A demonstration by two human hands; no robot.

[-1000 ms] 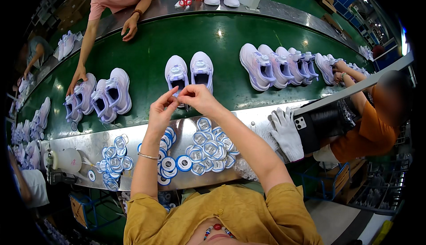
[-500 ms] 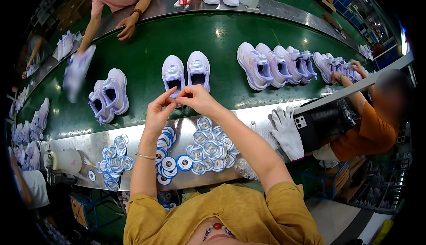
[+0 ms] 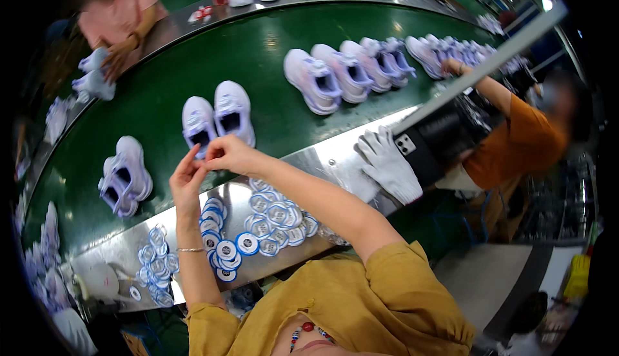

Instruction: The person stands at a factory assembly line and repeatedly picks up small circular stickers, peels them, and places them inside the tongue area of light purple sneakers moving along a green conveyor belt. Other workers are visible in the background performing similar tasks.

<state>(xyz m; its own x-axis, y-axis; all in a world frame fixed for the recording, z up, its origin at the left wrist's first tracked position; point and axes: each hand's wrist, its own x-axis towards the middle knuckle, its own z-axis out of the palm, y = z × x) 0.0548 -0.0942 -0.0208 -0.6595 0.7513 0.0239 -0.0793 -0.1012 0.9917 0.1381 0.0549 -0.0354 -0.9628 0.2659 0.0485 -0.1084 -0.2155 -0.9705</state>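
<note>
My left hand (image 3: 187, 180) and my right hand (image 3: 232, 154) meet with thumbs and forefingers pinched together. Whatever is between the fingertips is too small to make out. Just beyond them a pair of white and lavender sneakers, a left shoe (image 3: 198, 120) and a right shoe (image 3: 233, 109), stands with its heels toward me on the green belt (image 3: 271, 85). My fingers overlap the heels in the picture; whether they touch is hidden. Under my forearms, piles of round blue-and-white tags (image 3: 277, 214) lie on the metal ledge (image 3: 329, 156).
Another sneaker pair (image 3: 126, 178) rests at left; a row of sneakers (image 3: 351, 72) stands at right. A white glove (image 3: 390, 166) lies by a dark phone (image 3: 405, 144). At far left, a pink-shirted person holds a shoe (image 3: 95, 85). An orange-sleeved co-worker (image 3: 522, 130) reaches over the belt.
My view has turned, shifting the scene leftward. My hands stay pinched together near the heels. The pink-shirted person's shoe, blurred over the belt before, is now close to that person.
</note>
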